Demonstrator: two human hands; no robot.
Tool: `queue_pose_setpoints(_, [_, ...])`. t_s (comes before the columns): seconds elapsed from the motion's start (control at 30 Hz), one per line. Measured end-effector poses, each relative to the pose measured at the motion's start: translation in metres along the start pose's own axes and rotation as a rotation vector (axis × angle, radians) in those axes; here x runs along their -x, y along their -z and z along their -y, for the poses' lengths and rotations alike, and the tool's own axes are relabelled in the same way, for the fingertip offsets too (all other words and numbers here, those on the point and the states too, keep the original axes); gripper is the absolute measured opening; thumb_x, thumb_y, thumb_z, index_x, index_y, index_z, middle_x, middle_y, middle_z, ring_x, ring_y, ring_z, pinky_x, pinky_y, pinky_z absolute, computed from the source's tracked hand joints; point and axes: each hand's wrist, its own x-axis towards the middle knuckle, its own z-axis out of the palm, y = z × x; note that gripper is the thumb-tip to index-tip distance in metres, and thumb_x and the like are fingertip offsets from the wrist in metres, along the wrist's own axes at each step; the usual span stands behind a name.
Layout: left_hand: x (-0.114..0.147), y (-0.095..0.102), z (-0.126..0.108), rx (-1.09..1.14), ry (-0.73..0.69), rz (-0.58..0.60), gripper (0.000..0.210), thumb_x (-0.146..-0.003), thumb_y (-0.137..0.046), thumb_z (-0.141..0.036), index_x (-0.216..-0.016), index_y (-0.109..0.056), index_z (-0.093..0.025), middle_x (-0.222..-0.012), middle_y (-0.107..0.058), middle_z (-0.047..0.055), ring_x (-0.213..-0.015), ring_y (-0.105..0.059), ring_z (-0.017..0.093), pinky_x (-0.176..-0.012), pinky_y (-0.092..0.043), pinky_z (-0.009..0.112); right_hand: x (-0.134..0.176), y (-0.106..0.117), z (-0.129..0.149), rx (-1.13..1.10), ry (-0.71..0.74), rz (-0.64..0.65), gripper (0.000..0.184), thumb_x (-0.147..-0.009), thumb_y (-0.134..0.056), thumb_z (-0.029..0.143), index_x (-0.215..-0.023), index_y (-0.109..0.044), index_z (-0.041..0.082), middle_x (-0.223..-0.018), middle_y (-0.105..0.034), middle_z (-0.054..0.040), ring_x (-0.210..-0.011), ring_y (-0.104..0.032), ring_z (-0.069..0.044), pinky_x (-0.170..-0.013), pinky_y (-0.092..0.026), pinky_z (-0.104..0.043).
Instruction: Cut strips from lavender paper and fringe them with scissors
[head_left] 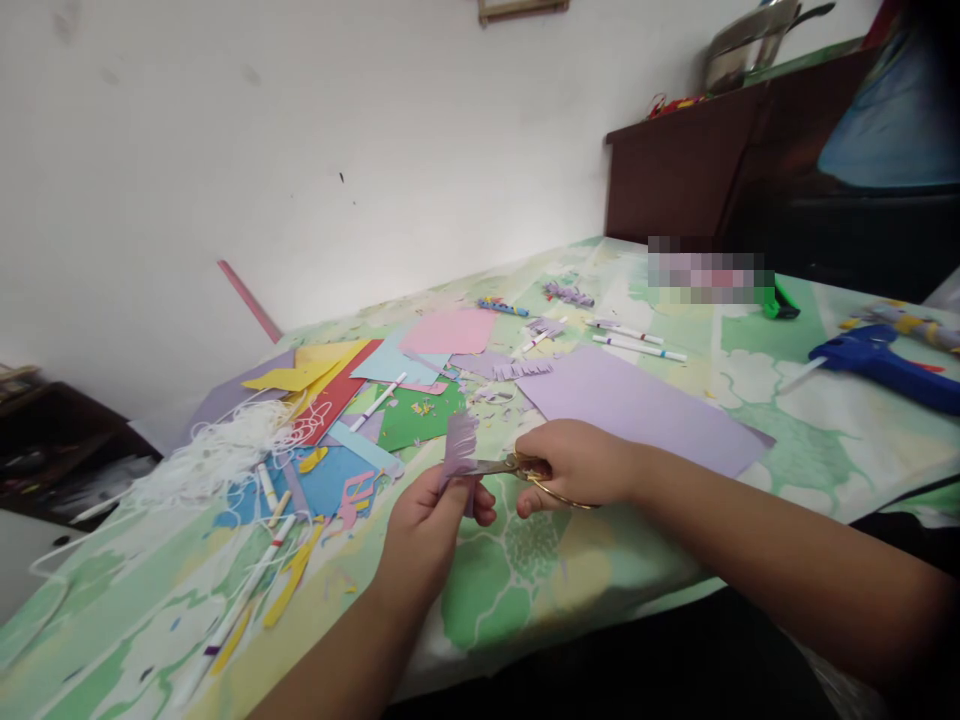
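Between the thumb and fingers of my left hand is a strip of purple paper, held upright, its right side cut into a fringe above the thumb. My right hand is closed round the gold handles of a pair of scissors. The blades point left and meet the strip's fringed edge just above my left thumb. Behind my right hand lies a large sheet of purple paper. Another fringed purple strip rests on the table beyond the scissors.
Coloured paper sheets, a green one among them, and a tangle of white string cover the left side. White sticks lie at the back. A blue glue gun sits at the right. A wall stands behind the table.
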Motion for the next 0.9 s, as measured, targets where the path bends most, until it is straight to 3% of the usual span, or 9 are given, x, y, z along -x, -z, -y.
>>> queue_pose_setpoints(0.37, [0.0017, 0.0023, -0.0039, -0.187, -0.078, 0.062, 0.021, -0.071, -0.045, -0.026, -0.055, -0.055, -0.017, -0.052, -0.054, -0.001, -0.052, -0.051, 0.011, -0.055, -0.04, 0.024, 0.0006, -0.0001, 0.0004, -0.062, 0.046, 0.019, 0.047, -0.063, -0.039, 0.061, -0.066, -0.05, 0.016, -0.057, -0.045, 0.0013, -0.049, -0.033, -0.008, -0.044, -0.02, -0.019])
queue_pose_setpoints(0.77, [0.0032, 0.0025, -0.0041, -0.291, -0.132, 0.043, 0.025, -0.071, -0.045, -0.024, -0.049, -0.054, -0.018, -0.05, -0.053, -0.002, -0.051, -0.049, 0.011, -0.053, -0.038, 0.021, 0.0025, 0.0009, -0.0012, -0.12, 0.125, 0.087, 0.05, -0.066, -0.036, 0.061, -0.069, -0.052, 0.014, -0.056, -0.045, 0.0008, -0.049, -0.034, -0.008, -0.044, -0.022, -0.019])
queue_pose_setpoints(0.9, [0.0043, -0.0007, -0.0029, -0.287, -0.134, -0.028, 0.026, -0.071, -0.045, -0.024, -0.046, -0.053, -0.018, -0.047, -0.052, -0.003, -0.05, -0.048, 0.01, -0.052, -0.037, 0.021, 0.0019, 0.0013, -0.0004, -0.081, 0.101, 0.067, 0.049, -0.065, -0.037, 0.062, -0.065, -0.051, 0.015, -0.053, -0.043, 0.0019, -0.047, -0.034, -0.008, -0.043, -0.022, -0.019])
